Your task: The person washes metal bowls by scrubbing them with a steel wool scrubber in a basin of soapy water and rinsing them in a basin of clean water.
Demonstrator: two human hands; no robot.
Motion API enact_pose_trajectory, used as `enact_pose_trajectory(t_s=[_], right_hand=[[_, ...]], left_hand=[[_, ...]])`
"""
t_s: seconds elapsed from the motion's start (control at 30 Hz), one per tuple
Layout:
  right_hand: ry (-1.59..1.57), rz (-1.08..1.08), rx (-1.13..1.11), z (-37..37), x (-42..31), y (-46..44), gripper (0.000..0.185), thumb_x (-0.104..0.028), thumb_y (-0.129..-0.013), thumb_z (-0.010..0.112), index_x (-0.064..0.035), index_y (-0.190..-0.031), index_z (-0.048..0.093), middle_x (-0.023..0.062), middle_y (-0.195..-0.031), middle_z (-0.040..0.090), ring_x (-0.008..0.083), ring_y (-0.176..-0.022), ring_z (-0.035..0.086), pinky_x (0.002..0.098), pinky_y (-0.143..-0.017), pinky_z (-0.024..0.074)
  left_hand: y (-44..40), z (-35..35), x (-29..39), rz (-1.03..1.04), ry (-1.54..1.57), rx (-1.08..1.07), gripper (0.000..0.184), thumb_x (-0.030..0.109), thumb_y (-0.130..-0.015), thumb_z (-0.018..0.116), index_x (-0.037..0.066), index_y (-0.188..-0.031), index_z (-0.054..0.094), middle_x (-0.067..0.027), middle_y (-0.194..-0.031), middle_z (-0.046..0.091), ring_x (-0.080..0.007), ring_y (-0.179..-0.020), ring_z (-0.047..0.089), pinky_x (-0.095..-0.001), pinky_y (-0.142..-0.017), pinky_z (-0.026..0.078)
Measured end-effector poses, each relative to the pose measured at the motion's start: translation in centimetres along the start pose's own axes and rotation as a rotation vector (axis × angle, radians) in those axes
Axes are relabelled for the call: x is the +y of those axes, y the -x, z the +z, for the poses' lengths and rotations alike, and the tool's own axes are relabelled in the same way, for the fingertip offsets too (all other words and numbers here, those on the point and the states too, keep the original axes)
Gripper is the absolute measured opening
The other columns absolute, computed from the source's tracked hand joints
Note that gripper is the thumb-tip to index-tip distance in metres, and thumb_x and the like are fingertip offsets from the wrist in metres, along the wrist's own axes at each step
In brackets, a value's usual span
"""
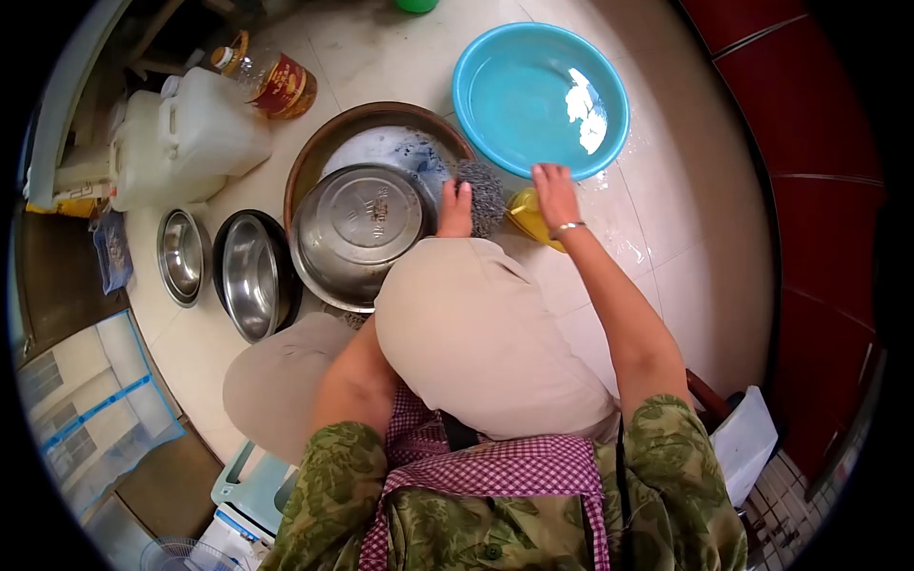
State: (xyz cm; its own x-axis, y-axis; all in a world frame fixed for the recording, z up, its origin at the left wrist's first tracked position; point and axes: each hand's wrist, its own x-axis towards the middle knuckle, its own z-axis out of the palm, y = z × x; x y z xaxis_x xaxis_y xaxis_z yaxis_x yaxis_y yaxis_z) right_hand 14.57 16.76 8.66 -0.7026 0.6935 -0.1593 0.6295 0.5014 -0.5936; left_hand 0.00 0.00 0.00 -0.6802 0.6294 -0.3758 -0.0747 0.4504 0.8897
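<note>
My left hand [456,211] holds a grey wire scrubber [483,193] at the right side of the basin; my knee hides part of the hand. My right hand [558,200], with a bracelet at the wrist, is wrapped round a yellow squeeze bottle [529,225]. The bottle lies tilted, its pale nozzle pointing at the scrubber. Left of my hands, a steel bowl [352,224] sits bottom up in a large brown-rimmed basin [307,162]. Whitish, foamy liquid with dark smears shows in the basin behind the bowl.
A blue tub [486,157] of water stands ahead on the right, with splashes on the tiles beside it. Steel bowls [249,271] are at the left. Farther back are white jugs [214,124] and an oil bottle [283,88]. Red cabinets [819,228] line the right.
</note>
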Motion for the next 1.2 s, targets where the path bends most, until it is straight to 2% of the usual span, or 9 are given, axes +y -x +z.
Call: enact_pose_trajectory(t_s=[0.03, 0.1, 0.17, 0.3, 0.93, 0.97, 1.03, 1.13, 1.2], right_hand=[[-0.078, -0.021, 0.196, -0.7, 0.3, 0.6, 0.055, -0.052, -0.087, 0.054, -0.0040, -0.113, 0.056, 0.0187, -0.106, 0.060, 0.0359, -0.097, 0.055, 0.0408, -0.087, 0.0453], [0.088, 0.019, -0.178, -5.2, -0.6, 2.9, 0.058, -0.054, -0.083, 0.059, -0.0038, -0.113, 0.055, 0.0179, -0.102, 0.060, 0.0345, -0.098, 0.056, 0.0400, -0.085, 0.0467], [0.104, 0.057, -0.298, -5.0, -1.0, 4.0, 0.061, -0.053, -0.079, 0.064, -0.0042, -0.114, 0.054, 0.0193, -0.105, 0.059, 0.0332, -0.100, 0.057, 0.0402, -0.084, 0.0476], [0.110, -0.051, -0.356, -3.1, 0.6, 5.9, 0.061, -0.046, -0.073, 0.073, -0.0042, -0.113, 0.055, 0.0218, -0.103, 0.062, 0.0326, -0.096, 0.062, 0.0411, -0.081, 0.0497], [-0.390, 0.192, -0.322, -4.0, 21.0, 9.4, 0.036, -0.027, -0.081, 0.066, -0.0007, -0.105, 0.064, 0.0189, -0.087, 0.068, 0.0297, -0.083, 0.066, 0.0385, -0.076, 0.0516], [-0.162, 0.087, -0.195, -5.7, 20.5, 8.4, 0.030, -0.024, -0.083, 0.062, -0.0020, -0.104, 0.064, 0.0200, -0.088, 0.068, 0.0320, -0.083, 0.066, 0.0391, -0.075, 0.0515], [0.281, -0.141, 0.076, -11.6, 15.6, 3.5, 0.022, -0.017, -0.087, 0.055, -0.0046, -0.102, 0.066, 0.0222, -0.091, 0.067, 0.0365, -0.083, 0.066, 0.0401, -0.075, 0.0514], [-0.380, -0.344, 0.112, -21.8, -7.1, 2.0, 0.022, -0.020, -0.092, 0.056, -0.0006, -0.100, 0.063, 0.0057, -0.080, 0.062, 0.0120, -0.075, 0.061, 0.0293, -0.070, 0.0513], [-0.700, -0.443, -0.009, -23.3, -22.4, 6.2, 0.028, -0.020, -0.093, 0.057, -0.0021, -0.114, 0.060, 0.0077, -0.099, 0.063, 0.0148, -0.088, 0.061, 0.0269, -0.079, 0.0500]], left_hand=[[-1.5, -0.5, -2.7, 0.075, 0.043, 0.041, 0.056, 0.048, -0.096, 0.045, 0.011, -0.137, 0.035, -0.0168, -0.129, 0.050, -0.0260, -0.115, 0.051, -0.0416, -0.100, 0.037], [-1.6, -2.0, -1.1, 0.046, 0.319, 0.033, 0.054, 0.048, -0.096, 0.044, 0.011, -0.136, 0.037, -0.0146, -0.124, 0.052, -0.0243, -0.108, 0.055, -0.0421, -0.093, 0.044], [0.8, -6.5, 6.2, -0.180, 0.723, -0.046, 0.052, 0.047, -0.097, 0.043, 0.012, -0.135, 0.039, -0.0121, -0.120, 0.053, -0.0242, -0.105, 0.056, -0.0414, -0.086, 0.049], [2.8, -11.0, 11.2, -0.112, 0.977, -0.031, 0.041, 0.040, -0.099, 0.044, 0.014, -0.131, 0.043, -0.0075, -0.115, 0.058, -0.0225, -0.101, 0.059, -0.0420, -0.081, 0.052], [13.8, -22.6, 13.2, 0.016, 1.273, 0.020, 0.042, 0.035, -0.101, 0.041, 0.003, -0.125, 0.052, -0.0119, -0.118, 0.061, -0.0264, -0.104, 0.061, -0.0446, -0.092, 0.050], [14.5, -22.6, 12.6, -0.003, 1.307, 0.042, 0.042, 0.035, -0.101, 0.041, 0.003, -0.124, 0.052, -0.0118, -0.118, 0.061, -0.0262, -0.104, 0.060, -0.0444, -0.092, 0.050], [15.2, -23.0, 12.6, 0.011, 1.352, 0.065, 0.041, 0.035, -0.100, 0.042, 0.003, -0.124, 0.052, -0.0117, -0.118, 0.061, -0.0261, -0.105, 0.060, -0.0441, -0.092, 0.050], [16.2, -22.3, 13.2, -0.014, 1.370, 0.126, 0.040, 0.036, -0.100, 0.043, 0.004, -0.121, 0.054, -0.0118, -0.116, 0.062, -0.0268, -0.104, 0.061, -0.0439, -0.092, 0.050], [16.3, -21.2, 13.6, -0.006, 1.462, 0.082, 0.040, 0.037, -0.099, 0.044, 0.005, -0.120, 0.054, -0.0117, -0.116, 0.062, -0.0265, -0.104, 0.061, -0.0439, -0.092, 0.050]])
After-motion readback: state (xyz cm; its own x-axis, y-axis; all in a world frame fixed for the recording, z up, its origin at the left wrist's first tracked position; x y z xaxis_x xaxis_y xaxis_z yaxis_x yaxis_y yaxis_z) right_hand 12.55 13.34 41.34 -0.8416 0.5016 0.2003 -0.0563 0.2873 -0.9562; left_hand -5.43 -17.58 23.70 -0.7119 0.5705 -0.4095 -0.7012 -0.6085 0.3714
